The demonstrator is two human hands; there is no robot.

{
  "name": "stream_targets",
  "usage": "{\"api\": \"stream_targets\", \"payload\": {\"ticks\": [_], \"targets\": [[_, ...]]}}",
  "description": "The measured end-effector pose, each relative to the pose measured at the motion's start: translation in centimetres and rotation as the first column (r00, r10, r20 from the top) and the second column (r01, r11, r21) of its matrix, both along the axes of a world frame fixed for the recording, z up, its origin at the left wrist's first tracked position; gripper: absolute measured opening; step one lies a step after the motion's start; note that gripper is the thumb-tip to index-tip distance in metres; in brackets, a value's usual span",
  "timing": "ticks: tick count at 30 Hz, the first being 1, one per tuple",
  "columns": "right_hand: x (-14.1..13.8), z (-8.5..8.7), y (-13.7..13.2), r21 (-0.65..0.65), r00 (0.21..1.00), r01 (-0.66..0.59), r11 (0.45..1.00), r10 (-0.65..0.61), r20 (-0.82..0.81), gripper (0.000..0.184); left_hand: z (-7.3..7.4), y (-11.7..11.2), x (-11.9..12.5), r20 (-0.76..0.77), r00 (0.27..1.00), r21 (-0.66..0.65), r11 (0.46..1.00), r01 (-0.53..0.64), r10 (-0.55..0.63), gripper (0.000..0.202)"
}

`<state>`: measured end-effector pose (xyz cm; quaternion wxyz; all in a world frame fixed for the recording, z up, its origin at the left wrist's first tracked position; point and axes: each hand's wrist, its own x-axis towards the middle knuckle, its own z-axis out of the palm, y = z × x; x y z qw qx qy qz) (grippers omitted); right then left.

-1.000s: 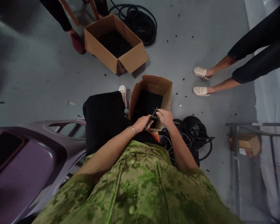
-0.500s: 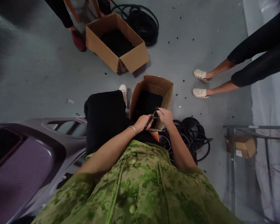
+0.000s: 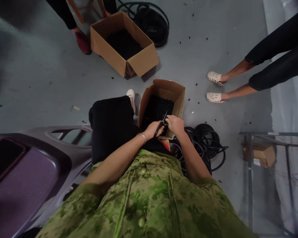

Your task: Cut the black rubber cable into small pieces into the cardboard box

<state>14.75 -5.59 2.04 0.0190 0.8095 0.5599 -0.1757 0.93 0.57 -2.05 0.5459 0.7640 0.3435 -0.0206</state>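
Grip, left hand (image 3: 152,129): closed on scissors (image 3: 163,119), blades raised. Grip, right hand (image 3: 175,124): pinching the end of black hose (image 3: 206,141) at the blades, above cardboard box (image 3: 180,96), likely so offcuts drop in. Hose coil lies right of grips, on floor (image 3: 52,82).

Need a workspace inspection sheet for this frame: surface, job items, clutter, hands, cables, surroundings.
surface: grey floor.
job's things: scissors over open cardboard box filled with small black pieces.
clutter: black bits scattered on floor; second box also holding black pieces.
grippers: left hand grips scissors; right hand at blade tips, contents hidden.
cables: black hose coil beside right arm; another coil beyond second box.
surroundings: purple chair, metal rack, other people's legs.
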Motion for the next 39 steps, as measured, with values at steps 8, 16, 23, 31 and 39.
{"api": "stream_targets", "payload": {"ticks": [8,16,23,31,39], "targets": [[-0.6,-1.2,1.1,-0.022,0.999,-0.048,0.999,0.047,-0.025,0.027,-0.1,0.7,0.5,-0.069,0.996,0.14,0.989,-0.045,0.055,0.027],[1.0,-3.9,-1.4,-0.074,0.985,0.082,0.994,-0.092,-0.148,0.027,-0.8,0.7,0.4,-0.071,0.986,-0.196,0.968,-0.159,0.148,0.027],[2.2,-3.3,-2.6,0.056,0.968,0.077,0.995,-0.062,-0.245,0.033,-0.5,0.8,0.3,0.012,0.984,-0.177,0.969,-0.175,0.18,0.038],[2.4,-1.7,-0.5,0.22,0.97,0.102,0.97,-0.048,-0.237,0.038,-1.2,0.4,0.3,0.078,0.991,-0.085,0.991,-0.101,0.107,0.045],[1.9,-1.6,0.1,0.242,0.965,0.115,0.963,-0.051,-0.255,0.035,-0.8,0.5,0.3,0.088,0.995,-0.009,0.999,-0.043,0.044,0.045]]}}
